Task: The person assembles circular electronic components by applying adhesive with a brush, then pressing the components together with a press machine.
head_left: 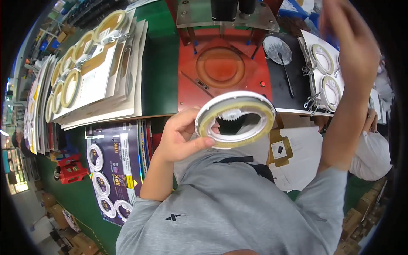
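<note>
My left hand [180, 138] grips a white ring-shaped plastic housing [260, 132], tilted in front of my chest. Its thumb presses the near rim, and the other fingers go behind and partly out of sight. A yellowish toothed ring lines the housing, and a small white gear [230, 114] sits on its inner far edge. My right hand [356, 49] is raised at the upper right, above a board of similar rings [324, 60]. Motion blurs its fingers, so whether they hold anything is unclear.
Ahead stands a press with a red base [189, 95] and round seat [221, 66]. Right of it, a black-handled tool [287, 78] rests in a dish of white paste [273, 44]. Stacked boards [95, 91] carry rings at left. A red stool [73, 169] and another person's sleeve [372, 155] flank me.
</note>
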Available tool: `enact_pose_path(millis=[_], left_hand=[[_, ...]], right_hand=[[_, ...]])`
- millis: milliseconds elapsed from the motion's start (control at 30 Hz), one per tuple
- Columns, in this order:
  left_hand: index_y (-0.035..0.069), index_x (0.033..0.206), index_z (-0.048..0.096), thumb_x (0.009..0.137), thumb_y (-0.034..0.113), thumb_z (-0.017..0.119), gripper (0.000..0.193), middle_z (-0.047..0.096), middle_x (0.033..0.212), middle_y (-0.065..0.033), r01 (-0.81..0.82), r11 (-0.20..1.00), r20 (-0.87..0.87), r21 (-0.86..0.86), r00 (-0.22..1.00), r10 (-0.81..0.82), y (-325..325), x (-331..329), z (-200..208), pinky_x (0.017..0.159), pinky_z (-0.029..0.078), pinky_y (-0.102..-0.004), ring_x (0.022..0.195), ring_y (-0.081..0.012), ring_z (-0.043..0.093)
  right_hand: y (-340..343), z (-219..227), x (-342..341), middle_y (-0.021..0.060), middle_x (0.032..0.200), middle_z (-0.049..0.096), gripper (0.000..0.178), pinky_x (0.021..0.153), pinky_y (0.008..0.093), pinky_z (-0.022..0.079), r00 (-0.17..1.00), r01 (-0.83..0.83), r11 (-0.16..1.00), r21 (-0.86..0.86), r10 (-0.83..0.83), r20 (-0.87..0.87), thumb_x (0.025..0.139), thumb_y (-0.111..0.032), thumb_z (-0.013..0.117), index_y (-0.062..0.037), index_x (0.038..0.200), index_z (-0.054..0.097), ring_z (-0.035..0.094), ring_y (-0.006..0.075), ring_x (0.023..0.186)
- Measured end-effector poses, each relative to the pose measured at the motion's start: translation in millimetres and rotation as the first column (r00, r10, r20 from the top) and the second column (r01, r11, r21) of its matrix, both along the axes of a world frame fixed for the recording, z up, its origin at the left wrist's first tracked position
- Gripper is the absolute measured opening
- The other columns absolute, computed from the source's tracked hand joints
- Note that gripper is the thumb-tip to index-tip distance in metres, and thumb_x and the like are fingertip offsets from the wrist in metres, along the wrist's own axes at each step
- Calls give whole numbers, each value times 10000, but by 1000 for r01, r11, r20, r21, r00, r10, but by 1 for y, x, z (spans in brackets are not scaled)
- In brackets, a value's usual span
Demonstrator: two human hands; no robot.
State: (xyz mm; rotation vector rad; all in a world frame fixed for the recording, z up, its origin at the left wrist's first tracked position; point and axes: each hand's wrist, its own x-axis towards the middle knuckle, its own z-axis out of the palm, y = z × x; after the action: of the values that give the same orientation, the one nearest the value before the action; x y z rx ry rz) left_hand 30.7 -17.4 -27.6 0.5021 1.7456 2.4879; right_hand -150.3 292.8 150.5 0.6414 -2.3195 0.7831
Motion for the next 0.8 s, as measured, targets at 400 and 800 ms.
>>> enact_pose_path(millis=[400,800], left_hand=[[-29,1257,601,968,111,744,352,689,1107,-101,175,983,321,62,928,-186,86,-25,-21,847,540,-293,979,-140,657],[-7,1091,689,1050,134,642,154,706,995,-29,307,908,353,-285,914,-198,121,-16,-47,804,507,-242,872,-81,617]], right_hand=[[33,-174,163,11,942,648,261,630,215,496,498,189,497,-847,695,519,1058,-222,609,-24,1226,635,608,58,746],[285,-170,72,6,751,558,356,540,210,368,883,468,142,-872,-41,467,1084,-329,565,14,1065,659,480,60,616]])
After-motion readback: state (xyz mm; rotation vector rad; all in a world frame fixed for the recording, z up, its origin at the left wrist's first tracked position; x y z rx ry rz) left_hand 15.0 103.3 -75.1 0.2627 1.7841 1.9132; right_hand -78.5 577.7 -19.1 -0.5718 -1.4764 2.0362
